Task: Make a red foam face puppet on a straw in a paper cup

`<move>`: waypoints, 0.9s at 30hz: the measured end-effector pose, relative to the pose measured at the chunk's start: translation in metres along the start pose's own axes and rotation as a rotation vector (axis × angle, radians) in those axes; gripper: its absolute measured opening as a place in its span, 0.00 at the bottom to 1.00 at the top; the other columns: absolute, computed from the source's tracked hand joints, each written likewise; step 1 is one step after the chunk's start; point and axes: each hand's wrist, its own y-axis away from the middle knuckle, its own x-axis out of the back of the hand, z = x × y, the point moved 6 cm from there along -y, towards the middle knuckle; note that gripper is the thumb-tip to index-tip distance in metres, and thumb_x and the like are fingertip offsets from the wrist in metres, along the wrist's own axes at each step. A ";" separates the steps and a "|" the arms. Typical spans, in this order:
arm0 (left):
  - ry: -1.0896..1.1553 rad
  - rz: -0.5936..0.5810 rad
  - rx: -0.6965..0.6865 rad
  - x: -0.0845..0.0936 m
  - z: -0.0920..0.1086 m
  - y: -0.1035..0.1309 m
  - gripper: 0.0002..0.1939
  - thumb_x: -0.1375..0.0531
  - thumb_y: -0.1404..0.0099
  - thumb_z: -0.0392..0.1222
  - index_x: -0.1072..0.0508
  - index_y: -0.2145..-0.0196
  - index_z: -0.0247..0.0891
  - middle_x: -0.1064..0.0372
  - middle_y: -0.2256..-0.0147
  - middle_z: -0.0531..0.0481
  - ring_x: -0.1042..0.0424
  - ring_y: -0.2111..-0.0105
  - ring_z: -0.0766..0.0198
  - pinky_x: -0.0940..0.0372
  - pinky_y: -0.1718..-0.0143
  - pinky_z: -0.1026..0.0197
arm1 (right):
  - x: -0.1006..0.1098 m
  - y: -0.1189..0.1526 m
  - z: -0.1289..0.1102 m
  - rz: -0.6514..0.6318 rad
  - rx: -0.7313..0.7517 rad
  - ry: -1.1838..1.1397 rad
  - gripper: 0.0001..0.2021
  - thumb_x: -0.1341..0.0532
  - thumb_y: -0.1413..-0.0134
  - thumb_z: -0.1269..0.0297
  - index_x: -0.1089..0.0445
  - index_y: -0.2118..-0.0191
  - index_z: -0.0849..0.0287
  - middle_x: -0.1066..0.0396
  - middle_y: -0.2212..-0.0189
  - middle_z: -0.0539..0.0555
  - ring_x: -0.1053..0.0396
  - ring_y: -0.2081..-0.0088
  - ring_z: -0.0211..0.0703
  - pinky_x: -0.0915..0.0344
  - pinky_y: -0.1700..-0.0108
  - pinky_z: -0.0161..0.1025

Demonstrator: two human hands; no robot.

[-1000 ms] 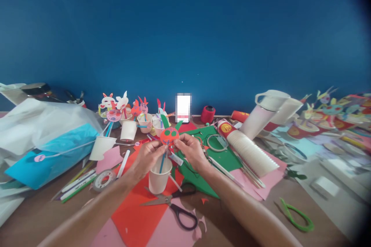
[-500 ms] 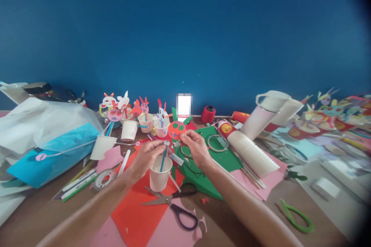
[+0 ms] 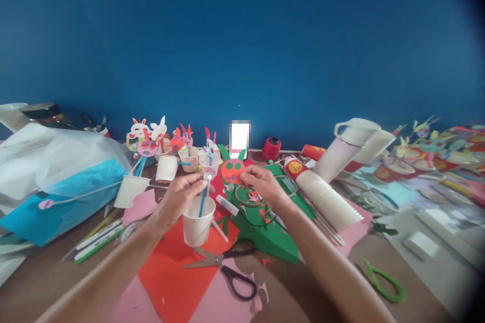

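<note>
My left hand point(image 3: 185, 193) pinches the white-tipped top of a blue stick point(image 3: 203, 201), which stands in a white paper cup point(image 3: 197, 227). In my right hand point(image 3: 261, 181) is the edge of a round orange paper face point(image 3: 230, 172) with green eyes and green ears, held upright just right of the stick and apart from it. A glue stick point(image 3: 228, 205) lies behind the cup. Black-handled scissors point(image 3: 217, 261) rest partly open in front of it, over red paper point(image 3: 178, 282).
Several cups with paper animal faces point(image 3: 188, 154) stand at the back left. A plastic bag point(image 3: 68, 156) lies far left. To the right are a stack of cups point(image 3: 329, 199), a white jug point(image 3: 337, 149), green paper point(image 3: 282, 242) and green scissors point(image 3: 384, 282).
My left hand and the cup with the blue stick have shifted left. The orange face has turned more upright in my right hand, its ears now both showing.
</note>
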 end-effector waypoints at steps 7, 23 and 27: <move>0.010 0.039 -0.095 0.014 0.022 0.005 0.15 0.40 0.46 0.43 0.26 0.61 0.34 0.25 0.69 0.45 0.29 0.72 0.62 0.36 0.71 0.64 | 0.072 -0.013 0.019 -0.041 -0.137 0.491 0.06 0.42 0.56 0.63 0.36 0.75 0.61 0.33 0.82 0.47 0.36 0.79 0.34 0.42 0.75 0.30; 0.030 0.096 -0.104 0.029 0.031 0.008 0.14 0.40 0.45 0.41 0.26 0.62 0.34 0.25 0.68 0.47 0.28 0.75 0.63 0.37 0.76 0.66 | 0.094 -0.017 0.054 0.102 -0.255 1.073 0.12 0.41 0.57 0.62 0.29 0.64 0.59 0.27 0.70 0.56 0.30 0.68 0.46 0.40 0.68 0.36; 0.051 0.168 -0.132 0.041 0.042 0.011 0.15 0.40 0.46 0.42 0.27 0.61 0.31 0.25 0.68 0.45 0.29 0.74 0.63 0.37 0.76 0.65 | 0.095 -0.014 0.043 0.205 -0.277 1.222 0.16 0.43 0.54 0.55 0.29 0.62 0.59 0.28 0.65 0.62 0.31 0.62 0.55 0.40 0.65 0.42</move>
